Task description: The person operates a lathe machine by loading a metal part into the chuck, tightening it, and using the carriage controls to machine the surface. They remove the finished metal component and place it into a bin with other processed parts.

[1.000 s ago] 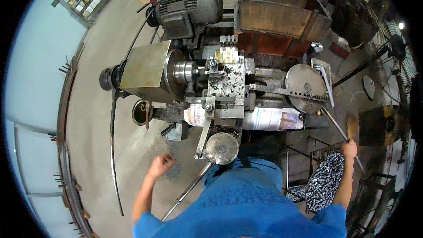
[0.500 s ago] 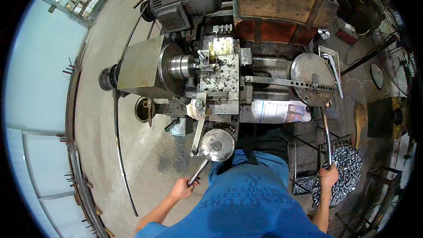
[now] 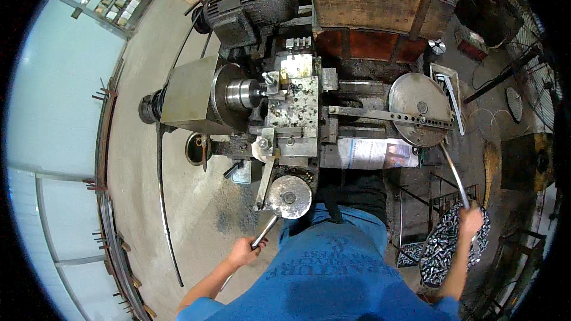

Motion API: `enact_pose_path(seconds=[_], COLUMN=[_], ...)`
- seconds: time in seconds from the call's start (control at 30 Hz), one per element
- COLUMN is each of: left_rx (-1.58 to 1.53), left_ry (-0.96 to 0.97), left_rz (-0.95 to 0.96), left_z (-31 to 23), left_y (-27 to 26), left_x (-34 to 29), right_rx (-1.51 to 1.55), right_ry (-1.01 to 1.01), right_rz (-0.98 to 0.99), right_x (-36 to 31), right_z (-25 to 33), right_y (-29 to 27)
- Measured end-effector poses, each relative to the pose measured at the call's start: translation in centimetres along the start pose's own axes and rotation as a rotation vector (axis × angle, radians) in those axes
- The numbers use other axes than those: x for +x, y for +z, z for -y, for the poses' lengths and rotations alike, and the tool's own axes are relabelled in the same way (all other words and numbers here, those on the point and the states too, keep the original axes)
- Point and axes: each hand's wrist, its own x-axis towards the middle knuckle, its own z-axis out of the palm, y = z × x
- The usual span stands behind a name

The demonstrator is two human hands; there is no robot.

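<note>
Currently: left hand (image 3: 244,252) is wrapped around the end of a metal lever (image 3: 263,232) that runs up to the small round handwheel disc (image 3: 288,196) at the front of the lathe (image 3: 279,113). Fingers are curled closed on the bar, full grip. Right hand (image 3: 470,221) is closed on the tip of a long curved lever (image 3: 453,172) that comes down from the large round disc (image 3: 419,110) on the right side of the machine, and sits right over a pan of small metal parts (image 3: 446,249) (whether it touches the pan, can't tell). Chuck (image 3: 241,93) sits left of the tool block (image 3: 297,104), the two close together. A newspaper sheet (image 3: 375,153) lies on the bed below the flat perforated bar (image 3: 386,116). Motor (image 3: 247,3) sits at the top, behind the headstock. A long thin rod (image 3: 163,214) lies on the concrete floor (image 3: 137,113) to the left, well apart from the hands.
</note>
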Motion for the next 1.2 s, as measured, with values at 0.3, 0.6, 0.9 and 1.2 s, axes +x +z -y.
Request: enact_pose_path(seconds=[0.3,0.6,0.9,1.2], left_rx=[-0.516,0.897,0.824,0.496], left_ry=[0.028,0.054,-0.238,-0.187], left_rz=[0.077,-0.542,-1.089,-0.663], left_z=[-2.0,7.5,17.7,10.9], left_y=[-7.7,-14.3,-5.3,-10.0], left_x=[6.3,20.6,26.0,23.3], right_rx=[0.051,0.645,0.981,1.348], right_ry=[0.017,-0.33,-0.663,-2.116], right_rz=[-0.337,-0.245,0.064,-0.549], right_x=[11.1,-1.8,-6.9,-20.3], right_z=[4.8,9.2,19.0,30.9], right_y=[-1.6,3.6,-8.9,-33.1])
